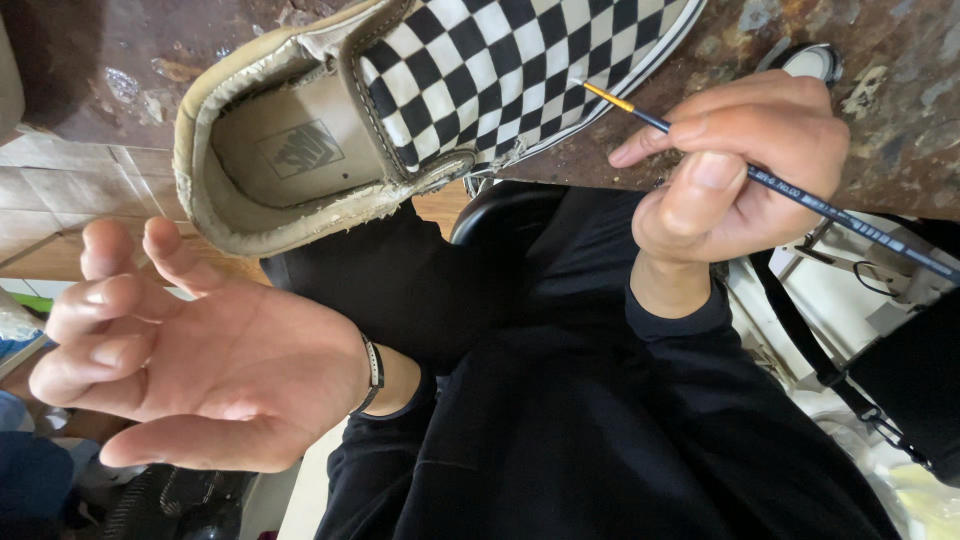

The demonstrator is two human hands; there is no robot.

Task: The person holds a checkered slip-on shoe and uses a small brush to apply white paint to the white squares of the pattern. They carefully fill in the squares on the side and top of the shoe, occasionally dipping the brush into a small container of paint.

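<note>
Smear risk: the brush tip (578, 85) sits on the shoe's checkered canvas (500, 70) near the sole edge, and I judge that a small tremor could carry paint across a square's border onto the neighbouring one or onto the pale side strip.
Cause: the shoe (400, 110) lies unheld on the worktop (880, 130); nothing pins it, so pressure from the brush could nudge it.
Grip risk: the paintbrush (800, 195) is pinched far back from its tip, which in my view gives less control over the bristles.
Overhang: the shoe's heel end juts past the worktop edge, above the person's lap; a push might tip it off.
Right hand (740, 170): closed around the thin dark-handled paintbrush, thumb pressed against the shaft, index finger stretched along it, wrist bent with the black sleeve just behind.
Left hand (190, 370): empty, palm up and spread wide, fingers loosely curled, hanging off the worktop, touching nothing; a dark band circles the wrist.
Shoe position: just beyond the right hand's fingertips, and above the left hand's fingers, apart from them.
Brush direction: handle runs back past the right hand's knuckles.
</note>
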